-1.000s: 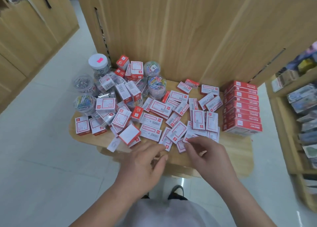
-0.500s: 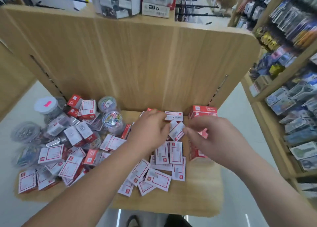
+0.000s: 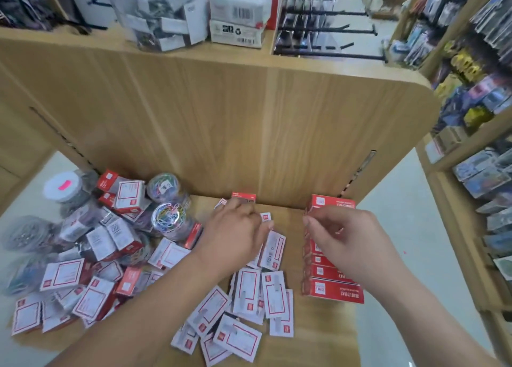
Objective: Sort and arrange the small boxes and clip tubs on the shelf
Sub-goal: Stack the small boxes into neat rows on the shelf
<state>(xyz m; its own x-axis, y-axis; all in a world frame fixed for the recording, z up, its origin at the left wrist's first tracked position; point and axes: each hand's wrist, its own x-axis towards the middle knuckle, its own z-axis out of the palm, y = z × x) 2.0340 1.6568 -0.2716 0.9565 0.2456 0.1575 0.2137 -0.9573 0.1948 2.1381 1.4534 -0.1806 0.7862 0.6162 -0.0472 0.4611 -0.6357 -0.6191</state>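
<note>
Several small white-and-red boxes (image 3: 245, 292) lie scattered flat on the wooden shelf board (image 3: 318, 336). More small boxes (image 3: 64, 274) are heaped at the left among clear clip tubs (image 3: 167, 220), one of them a white-lidded tub (image 3: 62, 187). A neat stack of red boxes (image 3: 332, 291) stands at the right. My left hand (image 3: 235, 235) reaches to the back of the shelf, its fingers curled down over small boxes just below a red box (image 3: 243, 196) against the back panel; its grip is hidden. My right hand (image 3: 342, 237) hovers over the red stack, fingers curled, thumb at the index finger, nothing visible in it.
A tall wooden back panel (image 3: 221, 117) closes the shelf behind. On its top sit white cartons (image 3: 238, 12) and a clear bag of clips (image 3: 158, 14). Stocked shelves (image 3: 484, 172) line the right side. Pale floor shows on both sides.
The view has tilted up and closer. My right hand moved right from the loose boxes to above the red stack. My left hand stays at the back over the small boxes.
</note>
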